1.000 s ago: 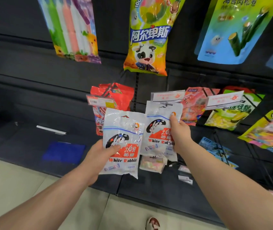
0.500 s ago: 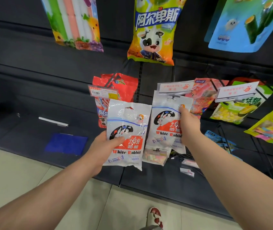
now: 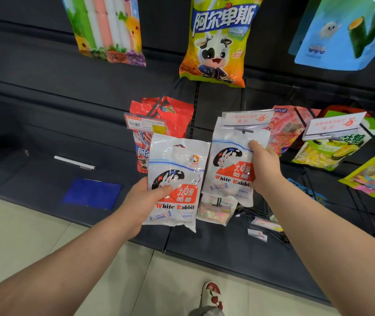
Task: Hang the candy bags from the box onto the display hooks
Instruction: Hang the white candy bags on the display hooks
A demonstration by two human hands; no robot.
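Head view. My left hand (image 3: 145, 201) grips the first White Rabbit bag (image 3: 177, 165) at its lower left, thumb across the front, upright before the dark shelf (image 3: 45, 176). My right hand (image 3: 263, 166) pinches the second White Rabbit bag (image 3: 229, 160) at its right edge, its top against the display hook (image 3: 239, 128) (whether it is threaded on, I cannot tell).

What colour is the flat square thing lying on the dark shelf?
The flat square is dark blue, seen in the head view.
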